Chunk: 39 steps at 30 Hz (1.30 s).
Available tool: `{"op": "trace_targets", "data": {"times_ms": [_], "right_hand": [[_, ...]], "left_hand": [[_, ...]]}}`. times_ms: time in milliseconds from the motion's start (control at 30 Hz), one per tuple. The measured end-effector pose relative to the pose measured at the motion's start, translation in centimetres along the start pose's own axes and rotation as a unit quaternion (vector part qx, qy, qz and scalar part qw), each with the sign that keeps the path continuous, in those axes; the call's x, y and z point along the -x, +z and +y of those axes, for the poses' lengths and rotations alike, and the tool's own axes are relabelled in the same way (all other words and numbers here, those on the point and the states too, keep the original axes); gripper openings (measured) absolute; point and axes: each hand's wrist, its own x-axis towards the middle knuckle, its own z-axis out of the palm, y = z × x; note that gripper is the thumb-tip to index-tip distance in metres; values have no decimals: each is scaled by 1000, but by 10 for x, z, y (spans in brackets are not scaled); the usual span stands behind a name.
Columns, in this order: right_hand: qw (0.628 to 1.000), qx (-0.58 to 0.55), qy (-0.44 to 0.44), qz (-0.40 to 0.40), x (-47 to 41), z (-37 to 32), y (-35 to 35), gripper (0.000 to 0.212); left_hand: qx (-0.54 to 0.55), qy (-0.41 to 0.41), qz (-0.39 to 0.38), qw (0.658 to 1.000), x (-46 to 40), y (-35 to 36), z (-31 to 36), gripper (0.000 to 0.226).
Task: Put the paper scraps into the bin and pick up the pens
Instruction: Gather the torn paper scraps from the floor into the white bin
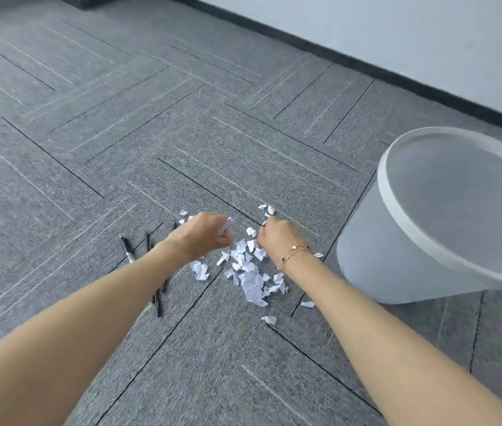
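Observation:
Several torn white paper scraps (251, 276) lie in a loose pile on the grey carpet, between my two wrists. My left hand (205, 232) is closed around a few white scraps at the pile's far left edge. My right hand (278, 236), a thin bracelet on its wrist, is curled at the pile's far right; what it holds is hidden by the fingers. Several black pens (127, 248) lie on the carpet left of the pile, partly hidden under my left forearm. A pale grey round bin (391, 259) stands at the right, its mouth open.
A light wall with a dark skirting board (366, 67) runs diagonally behind the bin. Grey carpet tiles (89, 133) with dark seams stretch to the left and far side.

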Motion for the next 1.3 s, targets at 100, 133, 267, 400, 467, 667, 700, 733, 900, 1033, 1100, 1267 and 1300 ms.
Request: {"op": "trace_targets", "data": {"times_ms": [100,133,267,400,467,667,700,733,900,1033,1100,1267,1300], "right_hand": [[1000,-18,2,12,7,-6,-40,32],[1000,-24,0,19,9,-7,-54,32],[996,-19,4,87,13,-9,-112,33],[991,-37,42,120,27,-1,-169,31],[989,-52,51,125,38,10,-194,30],[977,-79,116,163,63,75,-248,31],[974,-82,128,166,66,87,-254,31],[972,-83,138,170,70,98,-258,31],[965,-78,173,182,77,150,-261,28],[967,-73,181,164,82,183,-243,27],[968,-65,187,153,84,198,-232,25],[973,-89,190,93,90,224,-209,28],[975,-102,182,79,91,226,-206,30]], "left_hand": [[-23,9,18,1000,1,-30,19,15],[-30,15,20,999,1,-40,27,15],[-23,46,62,997,-6,-81,59,27],[-25,92,70,993,-15,-117,107,34],[-32,113,67,991,-23,-128,134,29],[-45,139,85,986,-57,-131,217,20],[-44,143,82,985,-61,-128,230,20],[-44,148,79,985,-66,-124,242,20],[-56,182,27,981,-92,-99,286,14],[-37,210,-8,977,-115,-70,302,20],[-24,211,-19,977,-121,-53,308,22],[-77,180,-2,981,-122,-15,319,24],[-96,180,-8,979,-122,-10,318,26]]}}
